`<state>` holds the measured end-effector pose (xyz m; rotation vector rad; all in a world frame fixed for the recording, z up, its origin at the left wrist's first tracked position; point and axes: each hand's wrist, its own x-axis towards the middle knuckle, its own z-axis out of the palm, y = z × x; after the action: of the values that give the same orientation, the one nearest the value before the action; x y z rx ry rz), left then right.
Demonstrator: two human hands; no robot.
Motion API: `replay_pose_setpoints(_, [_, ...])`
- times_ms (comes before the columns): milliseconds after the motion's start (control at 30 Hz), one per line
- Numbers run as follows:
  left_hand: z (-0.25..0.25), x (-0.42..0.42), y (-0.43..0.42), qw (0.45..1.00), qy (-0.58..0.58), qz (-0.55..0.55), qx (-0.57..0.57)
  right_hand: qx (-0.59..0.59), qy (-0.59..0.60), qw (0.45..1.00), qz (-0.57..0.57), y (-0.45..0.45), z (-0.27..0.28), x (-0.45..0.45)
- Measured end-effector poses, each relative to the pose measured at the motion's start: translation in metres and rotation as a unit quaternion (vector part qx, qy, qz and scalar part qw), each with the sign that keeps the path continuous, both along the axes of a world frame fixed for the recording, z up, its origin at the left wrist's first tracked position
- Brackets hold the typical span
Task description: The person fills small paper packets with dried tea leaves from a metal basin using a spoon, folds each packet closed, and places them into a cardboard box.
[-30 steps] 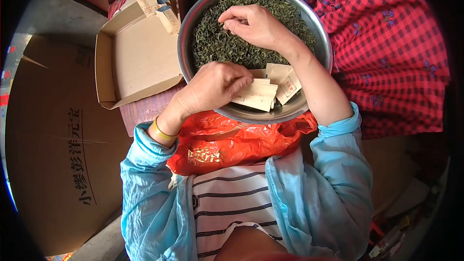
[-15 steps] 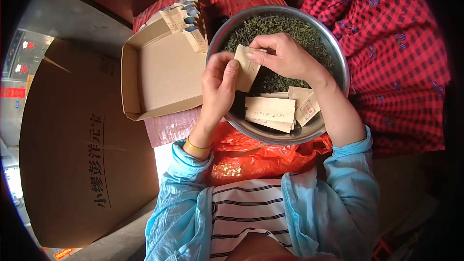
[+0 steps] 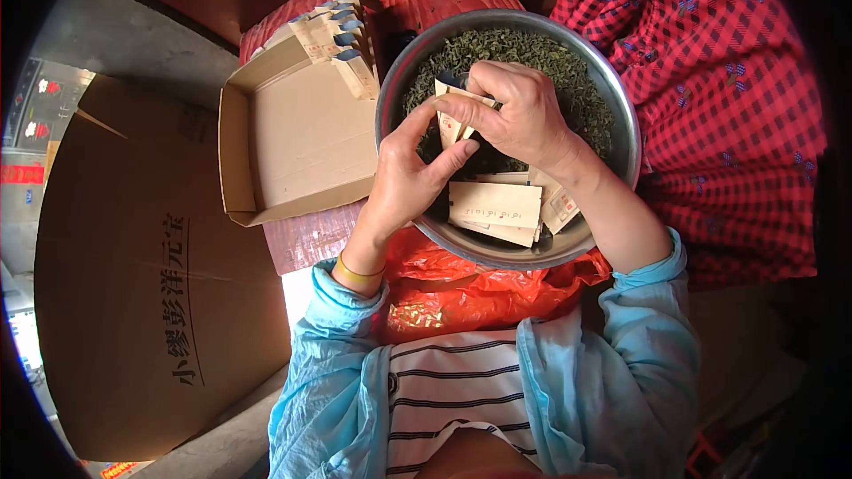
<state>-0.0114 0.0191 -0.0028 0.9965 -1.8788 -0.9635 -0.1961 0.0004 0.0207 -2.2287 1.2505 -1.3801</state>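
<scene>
Both my hands are over a round metal bowl [image 3: 628, 124] of dark green dried leaves [image 3: 586, 80]. A small paper packet [image 3: 450, 129], its dark top edge spread apart, is between them. My right hand [image 3: 519, 115] grips the packet's upper side with fingers and thumb. My left hand [image 3: 413, 164] has its thumb and fingers around the packet's lower left side; part of the packet is hidden by the fingers. Several flat paper packets [image 3: 495, 204] lie in the near part of the bowl, one with a printed label [image 3: 562, 204].
Left of the bowl lies a shallow cardboard tray [image 3: 306, 151] with several upright packets [image 3: 346, 49] at its back right. A red plastic bag [image 3: 479, 297] is below the bowl. A large carton [image 3: 115, 257] stands at left, a red checked cloth [image 3: 710, 106] at right.
My left hand came from the loose packets and now holds one with my right hand, which left the leaves. The packet's top has spread apart. The view shifted too.
</scene>
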Motion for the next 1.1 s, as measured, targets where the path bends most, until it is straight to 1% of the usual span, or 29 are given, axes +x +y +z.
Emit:
replay_pose_setpoints(67, [-0.006, 0.002, -0.004, 0.996, 0.058, -0.048, 0.051, -0.013, 0.01, 1.0, 0.004, 0.001, 0.001, -0.002])
replay_pose_setpoints(133, [-0.008, 0.0, -0.003, 0.995, 0.071, -0.038, 0.055, 0.062, 0.026, 0.998, 0.017, 0.002, 0.003, -0.004])
replay_pose_setpoints(167, [-0.009, -0.001, -0.003, 0.994, 0.084, -0.026, 0.06, 0.062, 0.026, 0.998, 0.018, 0.001, 0.002, -0.005])
replay_pose_setpoints(200, [-0.011, -0.001, -0.002, 0.994, 0.084, -0.024, 0.059, 0.108, -0.02, 0.993, 0.042, -0.002, 0.0, -0.006])
replay_pose_setpoints(233, [-0.014, -0.001, -0.001, 0.993, 0.091, 0.002, 0.072, 0.154, -0.067, 0.983, 0.068, -0.004, -0.001, -0.009])
replay_pose_setpoints(267, [-0.015, 0.0, -0.001, 0.991, 0.097, 0.028, 0.083, 0.212, -0.072, 0.97, 0.096, -0.006, 0.003, -0.015])
replay_pose_setpoints(300, [-0.014, 0.001, -0.001, 0.991, 0.098, 0.029, 0.083, 0.211, -0.072, 0.97, 0.096, -0.007, 0.006, -0.015])
replay_pose_setpoints(367, [-0.01, 0.002, -0.001, 0.997, 0.059, 0.041, 0.026, 0.321, -0.205, 0.912, 0.153, -0.008, 0.01, -0.017])
replay_pose_setpoints(400, [-0.011, 0.004, -0.001, 0.997, 0.059, 0.04, 0.026, 0.332, -0.182, 0.912, 0.155, -0.009, 0.009, -0.019])
replay_pose_setpoints(433, [-0.011, 0.005, -0.002, 0.999, 0.037, 0.031, 0.014, 0.332, -0.182, 0.912, 0.154, -0.011, 0.007, -0.02])
replay_pose_setpoints(500, [-0.013, 0.007, -0.004, 1.0, 0.015, 0.023, 0.002, 0.351, -0.142, 0.905, 0.193, -0.014, 0.003, -0.021])
replay_pose_setpoints(533, [-0.015, 0.008, -0.005, 1.0, 0.014, 0.017, -0.008, 0.352, -0.143, 0.905, 0.192, -0.015, 0.001, -0.022])
replay_pose_setpoints(600, [-0.016, 0.009, -0.005, 1.0, 0.013, 0.012, -0.016, 0.399, -0.148, 0.875, 0.228, -0.018, -0.003, -0.025])
replay_pose_setpoints(633, [-0.015, 0.009, -0.006, 0.999, -0.001, 0.012, -0.031, 0.4, -0.148, 0.876, 0.227, -0.018, -0.003, -0.025])
replay_pose_setpoints(700, [-0.015, 0.008, -0.006, 0.999, -0.016, 0.01, -0.045, 0.435, -0.173, 0.853, 0.233, -0.019, -0.004, -0.026])
replay_pose_setpoints(733, [-0.015, 0.008, -0.006, 0.998, -0.015, 0.014, -0.052, 0.435, -0.174, 0.853, 0.232, -0.018, -0.004, -0.026])
replay_pose_setpoints(800, [-0.015, 0.007, -0.006, 0.998, -0.014, 0.016, -0.058, 0.456, -0.201, 0.832, 0.245, -0.018, -0.003, -0.026])
replay_pose_setpoints(867, [-0.017, 0.005, -0.005, 0.999, 0.037, 0.027, -0.028, 0.457, -0.19, 0.832, 0.249, -0.021, -0.006, -0.03])
replay_pose_setpoints(900, [-0.018, 0.005, -0.005, 0.999, 0.037, 0.027, -0.029, 0.459, -0.176, 0.833, 0.253, -0.022, -0.008, -0.031])
replay_pose_setpoints(933, [-0.02, 0.005, -0.005, 0.998, 0.061, 0.034, -0.011, 0.459, -0.176, 0.833, 0.254, -0.023, -0.009, -0.032])
replay_pose_setpoints(967, [-0.02, 0.005, -0.005, 0.996, 0.084, 0.042, 0.008, 0.444, -0.165, 0.841, 0.26, -0.024, -0.012, -0.033])
replay_pose_setpoints(1000, [-0.018, 0.004, -0.004, 0.996, 0.083, 0.042, 0.008, 0.431, -0.154, 0.849, 0.265, -0.024, -0.013, -0.033])
replay_pose_setpoints(1033, [-0.012, 0.004, -0.003, 0.997, 0.047, 0.044, -0.029, 0.43, -0.154, 0.849, 0.266, -0.023, -0.011, -0.033])
replay_pose_setpoints(1067, [-0.008, 0.003, -0.002, 0.997, 0.012, 0.048, -0.067, 0.425, -0.171, 0.85, 0.259, -0.022, -0.008, -0.033])
replay_pose_setpoints(1100, [-0.007, 0.003, -0.002, 0.996, 0.012, 0.05, -0.067, 0.42, -0.188, 0.851, 0.253, -0.022, -0.005, -0.032])
